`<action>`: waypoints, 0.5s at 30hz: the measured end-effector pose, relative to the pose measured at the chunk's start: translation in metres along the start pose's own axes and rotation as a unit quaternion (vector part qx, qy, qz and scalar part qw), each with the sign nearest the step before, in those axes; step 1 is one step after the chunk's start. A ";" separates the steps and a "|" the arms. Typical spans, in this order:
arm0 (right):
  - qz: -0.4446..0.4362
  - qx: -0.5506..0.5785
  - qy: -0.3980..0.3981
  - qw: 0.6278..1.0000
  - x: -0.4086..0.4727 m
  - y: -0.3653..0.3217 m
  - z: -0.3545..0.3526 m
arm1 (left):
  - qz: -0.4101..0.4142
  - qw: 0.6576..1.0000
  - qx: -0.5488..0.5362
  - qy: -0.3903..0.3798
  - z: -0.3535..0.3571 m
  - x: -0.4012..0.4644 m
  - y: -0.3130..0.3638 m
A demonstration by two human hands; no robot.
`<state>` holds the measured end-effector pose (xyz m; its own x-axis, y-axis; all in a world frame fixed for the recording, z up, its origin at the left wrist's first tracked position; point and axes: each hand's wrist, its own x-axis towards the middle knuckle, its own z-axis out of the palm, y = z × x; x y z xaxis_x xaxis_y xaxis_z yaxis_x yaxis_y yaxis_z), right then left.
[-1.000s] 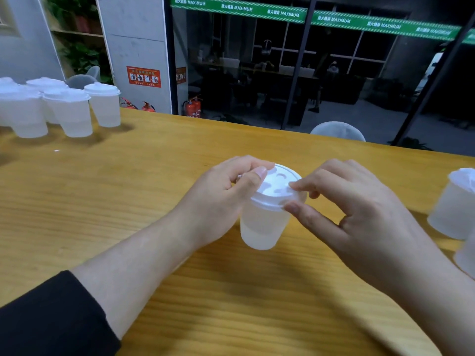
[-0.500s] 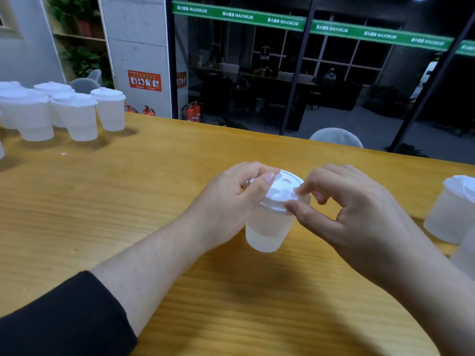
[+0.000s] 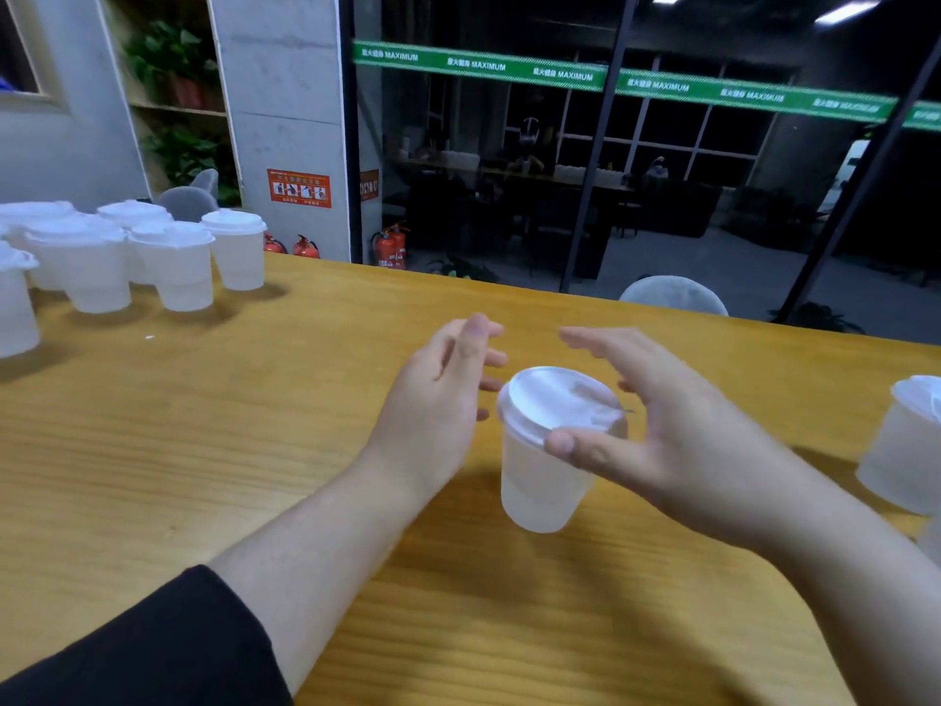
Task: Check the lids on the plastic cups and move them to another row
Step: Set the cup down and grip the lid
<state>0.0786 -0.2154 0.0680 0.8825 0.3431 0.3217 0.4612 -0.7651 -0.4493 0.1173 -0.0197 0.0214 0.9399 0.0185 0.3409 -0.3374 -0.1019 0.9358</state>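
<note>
A translucent plastic cup (image 3: 534,486) with a white lid (image 3: 552,402) stands on the wooden table (image 3: 203,450) in the middle of the view. My left hand (image 3: 438,394) hovers just left of the cup with its fingers straight, clear of the lid. My right hand (image 3: 662,430) is spread on the cup's right side. Its thumb touches the lid's near rim, and its fingers reach out past the far side without closing. This hand hides the cup's right wall.
Several lidded cups (image 3: 178,267) are grouped at the far left of the table. Two more cups (image 3: 901,450) sit at the right edge, partly cut off. A glass wall and grey chair backs (image 3: 672,295) lie beyond the table's far edge.
Both hands were pinching the lid's rim. They have now opened: the left has drawn away from the cup and the right has spread its fingers. The view has also tilted upward.
</note>
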 end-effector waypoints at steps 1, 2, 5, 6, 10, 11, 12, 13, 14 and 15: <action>0.004 -0.012 -0.045 0.999 0.006 -0.004 0.002 | -0.027 0.999 -0.006 0.031 -0.002 0.002 0.000; 0.001 -0.026 -0.071 0.997 0.011 -0.007 0.005 | -0.055 0.997 -0.010 0.049 -0.004 0.003 -0.001; 0.002 -0.033 -0.065 0.997 0.016 -0.010 0.016 | -0.149 0.986 -0.050 0.046 -0.007 0.005 -0.005; 0.004 -0.021 -0.045 0.999 0.016 -0.009 0.019 | -0.178 0.981 -0.068 0.034 -0.006 0.005 -0.006; 0.051 0.139 0.118 0.982 0.016 -0.002 0.023 | -0.252 0.952 -0.152 -0.081 0.002 -0.001 -0.006; 0.061 0.171 0.147 0.972 0.017 -0.001 0.023 | -0.262 0.939 -0.185 -0.122 0.005 -0.004 -0.002; 0.069 0.191 0.165 0.965 0.017 -0.001 0.021 | -0.274 0.923 -0.225 -0.152 0.009 -0.007 0.001; 0.075 0.204 0.173 0.961 0.017 -0.002 0.020 | -0.290 0.904 -0.268 -0.165 0.012 -0.009 0.004; 0.077 0.210 0.173 0.959 0.017 -0.002 0.018 | -0.302 0.888 -0.306 -0.164 0.016 -0.011 0.006; 0.075 0.208 0.166 0.961 0.016 -0.002 0.016 | -0.313 0.876 -0.333 -0.153 0.020 -0.012 0.008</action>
<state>0.0934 -0.1996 0.0607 0.8957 0.0002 0.4447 0.3890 -0.4847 -0.7834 0.1047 -0.0409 0.0228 0.8874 -0.4138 -0.2032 0.3897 0.4378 0.8102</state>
